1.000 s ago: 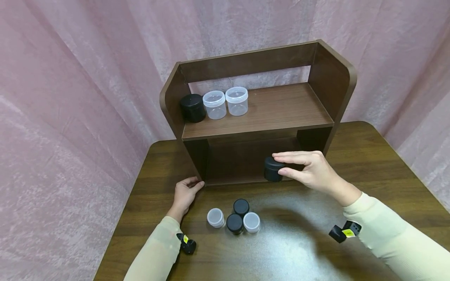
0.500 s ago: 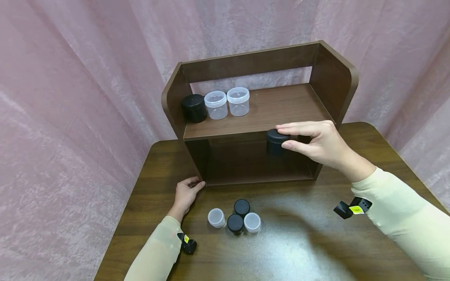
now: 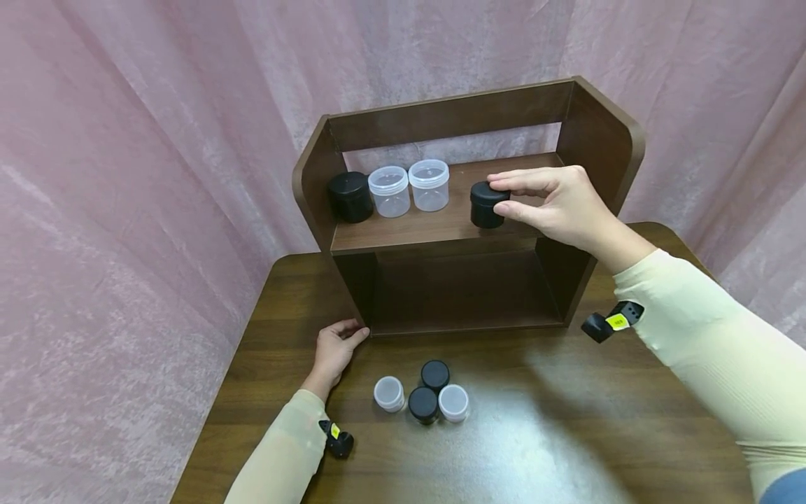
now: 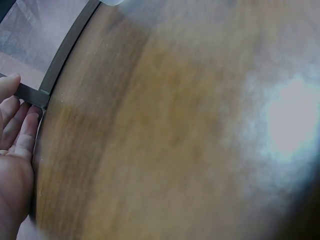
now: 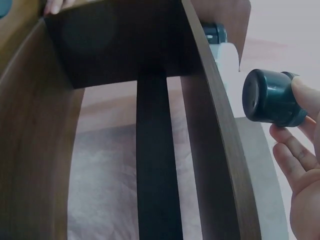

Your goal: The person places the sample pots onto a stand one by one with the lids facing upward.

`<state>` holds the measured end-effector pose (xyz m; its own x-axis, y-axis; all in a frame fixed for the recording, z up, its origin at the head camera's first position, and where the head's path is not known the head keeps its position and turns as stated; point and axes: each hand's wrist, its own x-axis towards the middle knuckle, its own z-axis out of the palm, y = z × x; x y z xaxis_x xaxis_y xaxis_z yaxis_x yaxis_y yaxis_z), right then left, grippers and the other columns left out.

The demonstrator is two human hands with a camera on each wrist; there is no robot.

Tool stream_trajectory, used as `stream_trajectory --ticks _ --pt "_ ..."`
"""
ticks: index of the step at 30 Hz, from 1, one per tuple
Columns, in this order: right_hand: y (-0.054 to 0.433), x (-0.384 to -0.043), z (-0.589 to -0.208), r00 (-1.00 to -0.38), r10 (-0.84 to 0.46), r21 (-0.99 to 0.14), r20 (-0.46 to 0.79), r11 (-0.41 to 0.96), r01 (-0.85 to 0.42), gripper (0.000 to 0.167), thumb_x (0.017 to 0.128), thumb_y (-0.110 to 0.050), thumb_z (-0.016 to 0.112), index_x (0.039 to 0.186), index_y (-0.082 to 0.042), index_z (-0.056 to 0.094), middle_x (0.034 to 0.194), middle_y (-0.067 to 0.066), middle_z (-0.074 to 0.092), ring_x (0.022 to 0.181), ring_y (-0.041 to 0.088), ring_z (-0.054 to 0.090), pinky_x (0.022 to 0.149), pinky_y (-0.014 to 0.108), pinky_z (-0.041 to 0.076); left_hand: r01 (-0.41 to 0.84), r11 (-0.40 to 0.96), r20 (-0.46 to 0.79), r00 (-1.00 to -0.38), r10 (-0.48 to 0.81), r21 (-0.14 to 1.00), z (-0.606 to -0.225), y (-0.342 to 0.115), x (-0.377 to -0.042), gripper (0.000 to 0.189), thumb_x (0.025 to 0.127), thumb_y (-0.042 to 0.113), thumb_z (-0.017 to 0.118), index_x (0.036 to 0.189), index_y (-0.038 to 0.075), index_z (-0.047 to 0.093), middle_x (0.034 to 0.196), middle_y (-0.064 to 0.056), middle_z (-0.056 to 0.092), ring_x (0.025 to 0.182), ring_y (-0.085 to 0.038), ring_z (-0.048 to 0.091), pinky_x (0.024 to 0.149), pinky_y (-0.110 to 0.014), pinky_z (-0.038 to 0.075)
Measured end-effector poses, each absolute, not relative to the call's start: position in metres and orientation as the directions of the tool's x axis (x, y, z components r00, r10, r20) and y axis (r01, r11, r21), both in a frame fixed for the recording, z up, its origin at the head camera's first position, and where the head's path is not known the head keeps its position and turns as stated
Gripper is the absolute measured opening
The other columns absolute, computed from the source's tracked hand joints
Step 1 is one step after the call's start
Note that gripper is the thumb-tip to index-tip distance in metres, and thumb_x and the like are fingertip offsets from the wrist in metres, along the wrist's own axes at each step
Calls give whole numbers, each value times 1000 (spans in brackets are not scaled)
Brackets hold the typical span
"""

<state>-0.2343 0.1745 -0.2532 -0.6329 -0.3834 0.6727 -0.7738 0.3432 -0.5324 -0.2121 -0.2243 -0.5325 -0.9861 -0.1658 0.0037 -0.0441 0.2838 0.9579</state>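
My right hand (image 3: 557, 203) pinches a black lidded jar (image 3: 487, 205) between thumb and fingers, the jar upright in front of the upper board of a brown wooden shelf (image 3: 516, 231). The right wrist view shows the held jar (image 5: 272, 97) apart from the board's edge. On that board, at the left, stand a black jar (image 3: 350, 198) and two clear jars, one in the middle (image 3: 389, 192) and one to its right (image 3: 430, 185). Down at the shelf's lower left front corner, my left hand (image 3: 335, 350) grips the side panel, with the thumb (image 4: 9, 86) and fingers on opposite sides.
In front of the shelf, several small jars stand on the wooden table (image 3: 504, 448): a white-lidded one (image 3: 389, 393) apart, and two black-lidded ones (image 3: 423, 404) grouped with another white-lidded one (image 3: 453, 402). Pink curtain (image 3: 157, 175) hangs behind.
My right hand has raised the black jar from before the lower compartment to the level of the upper board. My left hand has stayed at the shelf's corner.
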Motion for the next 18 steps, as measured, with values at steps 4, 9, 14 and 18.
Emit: stream_trajectory --ticks 4,9,14,18 --pt "169 -250 -252 -687 -352 -593 635 348 -726 31 78 4 77 108 3 71 113 12 69 105 8 63 84 23 50 -33 281 14 -986 -163 959 -534 -224 -212 35 81 16 78 110 -1 69 108 -14 68 99 -23 62 76 -22 49" --pt "167 -276 -259 -755 -318 -651 573 383 -655 30 80 -8 79 109 -4 73 115 6 69 108 8 62 86 22 49 -38 280 7 -987 -159 959 -534 -225 -212 34 82 16 78 110 1 69 109 -13 67 101 -23 62 77 -22 49" --pt "164 -293 -266 -783 -302 -660 544 421 -622 31 81 -14 79 110 -4 73 116 3 69 109 9 62 87 22 49 -37 280 9 -987 -162 959 -534 -225 -212 34 82 16 78 111 0 69 109 -13 67 100 -22 62 76 -21 49" --pt "159 -297 -267 -788 -305 -660 535 431 -615 31 81 -13 78 110 -4 73 117 3 68 110 10 61 87 21 48 -21 270 25 -986 -165 963 -535 -224 -212 34 81 14 78 111 -2 68 108 -15 68 98 -21 63 75 -20 49"
